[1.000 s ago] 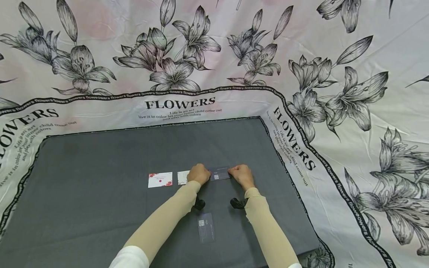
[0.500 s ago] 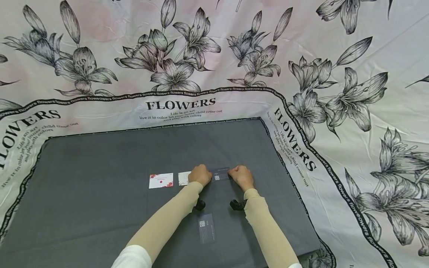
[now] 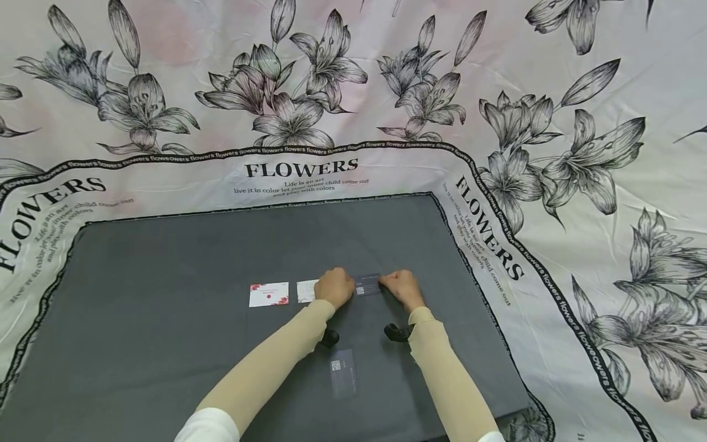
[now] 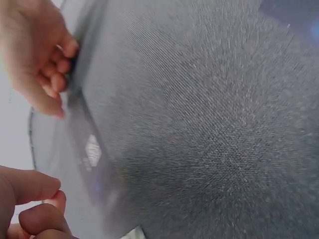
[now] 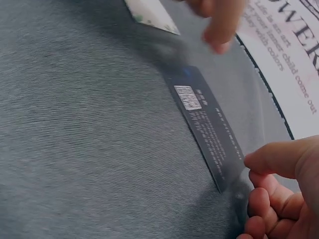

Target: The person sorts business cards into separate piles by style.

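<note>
A dark see-through business card [image 3: 367, 285] with a QR code and pale print lies on the grey cloth between both hands. At its right end, the thumb and a finger of my right hand [image 3: 405, 288] pinch the edge, as the right wrist view shows. My left hand [image 3: 335, 286] hovers by the card's other end with curled fingers, thumb tip against a finger. A gap separates it from the card [image 5: 202, 122] in the right wrist view. Partly covered by the left hand is a white card [image 3: 306, 291] with a floral corner. Farther left lies a white card with red flowers [image 3: 269, 294].
Another see-through card [image 3: 343, 373] lies nearer, between the forearms. A white printed border [image 3: 182, 190] with lettering and lilies surrounds the grey area [image 3: 166, 307]. Dark straps [image 3: 397, 333] sit under the wrists.
The head view has shifted slightly, so everything appears a little further right. Both hands stay at the two ends of the same card, with little other visible movement.
</note>
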Available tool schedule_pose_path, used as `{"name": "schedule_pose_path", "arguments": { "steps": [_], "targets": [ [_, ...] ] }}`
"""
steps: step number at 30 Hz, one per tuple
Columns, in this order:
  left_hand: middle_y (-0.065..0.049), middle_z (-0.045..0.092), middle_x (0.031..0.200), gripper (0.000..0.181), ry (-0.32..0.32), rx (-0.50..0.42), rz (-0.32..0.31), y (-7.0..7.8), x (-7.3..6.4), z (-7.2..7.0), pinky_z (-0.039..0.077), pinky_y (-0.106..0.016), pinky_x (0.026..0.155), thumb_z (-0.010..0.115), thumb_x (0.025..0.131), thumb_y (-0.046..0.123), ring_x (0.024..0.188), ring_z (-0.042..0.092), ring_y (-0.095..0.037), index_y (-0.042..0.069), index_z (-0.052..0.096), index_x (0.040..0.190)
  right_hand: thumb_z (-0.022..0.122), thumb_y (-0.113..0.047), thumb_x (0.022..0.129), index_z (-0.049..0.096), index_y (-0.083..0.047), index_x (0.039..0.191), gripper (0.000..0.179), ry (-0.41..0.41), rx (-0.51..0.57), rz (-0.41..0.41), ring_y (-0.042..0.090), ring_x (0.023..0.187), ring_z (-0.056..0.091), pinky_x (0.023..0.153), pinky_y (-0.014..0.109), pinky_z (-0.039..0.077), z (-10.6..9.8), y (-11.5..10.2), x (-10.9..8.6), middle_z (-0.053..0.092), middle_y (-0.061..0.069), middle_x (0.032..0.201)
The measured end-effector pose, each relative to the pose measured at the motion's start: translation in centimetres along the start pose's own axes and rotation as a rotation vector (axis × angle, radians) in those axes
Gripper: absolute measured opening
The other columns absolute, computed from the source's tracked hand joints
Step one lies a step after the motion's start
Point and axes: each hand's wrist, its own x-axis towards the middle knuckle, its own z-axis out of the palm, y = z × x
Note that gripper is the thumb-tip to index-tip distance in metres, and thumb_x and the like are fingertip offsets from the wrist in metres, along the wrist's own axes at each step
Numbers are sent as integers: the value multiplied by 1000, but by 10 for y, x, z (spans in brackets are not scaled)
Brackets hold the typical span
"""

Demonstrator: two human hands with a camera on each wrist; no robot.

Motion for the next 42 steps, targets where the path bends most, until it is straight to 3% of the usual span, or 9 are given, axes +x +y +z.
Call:
{"name": "schedule_pose_path", "arguments": {
  "steps": [5, 10, 16, 20, 23, 29, 36, 42],
  "targets": [
    [-6, 73, 84, 19, 5, -35, 59, -10, -24, -18, 48, -38, 59, 63, 95, 30, 69, 66, -22, 12, 69, 97, 67, -29, 93, 76, -8, 88, 23, 30, -102, -129, 16, 66, 58, 60, 28, 43, 5, -7, -21, 73, 6, 83],
    [0, 62, 63, 27, -20, -49, 130, -31, -62, -29, 39, -32, 50, 66, 95, 30, 52, 55, -15, 11, 62, 113, 69, -26, 93, 73, -12, 85, 16, -31, -181, -305, 13, 58, 53, 58, 27, 41, 14, -14, -51, 69, 2, 75],
    [6, 49, 58, 40, -100, 40, 244, -52, -112, -26, 32, -27, 44, 73, 92, 31, 46, 42, -9, 8, 59, 121, 71, -24, 94, 70, -16, 81, 15, -211, -275, -481, 8, 59, 49, 57, 25, 40, 30, -13, -84, 59, -5, 70],
    [5, 52, 57, 44, -116, 103, 305, -60, -131, -20, 30, -26, 43, 75, 91, 32, 46, 40, -8, 8, 60, 125, 72, -24, 93, 67, -20, 78, 17, -231, -363, -574, 6, 67, 47, 67, 27, 44, 40, -7, -104, 55, -8, 73],
    [3, 58, 61, 39, -107, 134, 323, -66, -138, -16, 32, -27, 44, 72, 93, 29, 49, 41, -7, 8, 64, 125, 73, -24, 93, 65, -22, 77, 18, -235, -392, -592, 5, 69, 44, 68, 27, 45, 45, 1, -121, 53, -10, 73],
    [-4, 70, 73, 28, -106, 133, 352, -69, -138, -6, 36, -29, 44, 65, 93, 16, 53, 47, -8, 6, 71, 118, 78, -27, 87, 57, -23, 73, 26, -248, -386, -553, 3, 65, 41, 57, 22, 37, 45, 19, -151, 50, -10, 68],
    [2, 58, 59, 10, -77, 164, 394, -68, -139, 1, 31, -28, 41, 63, 93, 13, 48, 41, -7, 10, 72, 90, 84, -41, 80, 50, -25, 69, 39, -341, -489, -512, 6, 63, 38, 54, 25, 33, 48, 27, -169, 44, -10, 67],
    [6, 50, 54, 17, -59, 201, 411, -65, -142, 9, 27, -25, 41, 66, 93, 14, 45, 37, -5, 14, 66, 76, 85, -40, 78, 47, -24, 64, 43, -321, -501, -513, 8, 62, 36, 53, 24, 32, 50, 28, -170, 42, -9, 64]
  ]
}}
